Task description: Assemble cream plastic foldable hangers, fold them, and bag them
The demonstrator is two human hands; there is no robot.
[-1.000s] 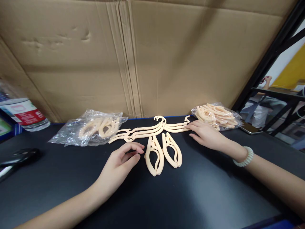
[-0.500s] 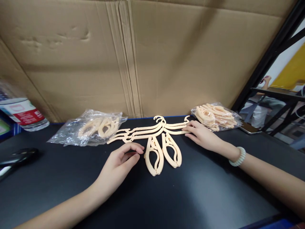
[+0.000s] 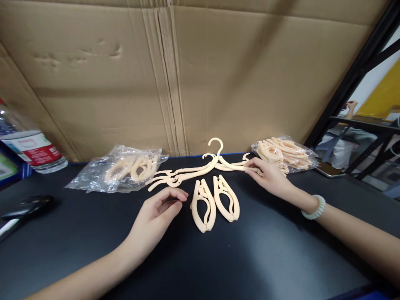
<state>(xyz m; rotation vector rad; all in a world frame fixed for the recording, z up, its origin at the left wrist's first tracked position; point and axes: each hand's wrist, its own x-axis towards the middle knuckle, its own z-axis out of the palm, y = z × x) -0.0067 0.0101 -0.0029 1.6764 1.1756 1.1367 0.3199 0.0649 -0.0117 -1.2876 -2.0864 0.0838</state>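
Observation:
My right hand (image 3: 265,174) pinches the right arm of a cream plastic clothes hanger (image 3: 200,171), whose hook stands raised. Beneath it, partly covered, lies at least one more unfolded hanger (image 3: 187,169) on the black table. Two folded hangers (image 3: 203,208) (image 3: 227,199) rest side by side in front of these. Just left of the nearer folded one is my left hand (image 3: 161,212), its fingers loosely bent and apart from the thumb, with nothing in it.
A clear plastic bag (image 3: 93,173) with folded hangers lies at the left, another packed bag (image 3: 283,153) at the right near a phone (image 3: 331,168). A bottle (image 3: 37,150) and a black mouse (image 3: 29,206) are far left. Cardboard (image 3: 234,83) stands behind. A person (image 3: 346,141) is beyond the rack.
The top hanger's hook has risen and tipped upward off the others, its arm now held in my right hand. My left hand stays in nearly the same place.

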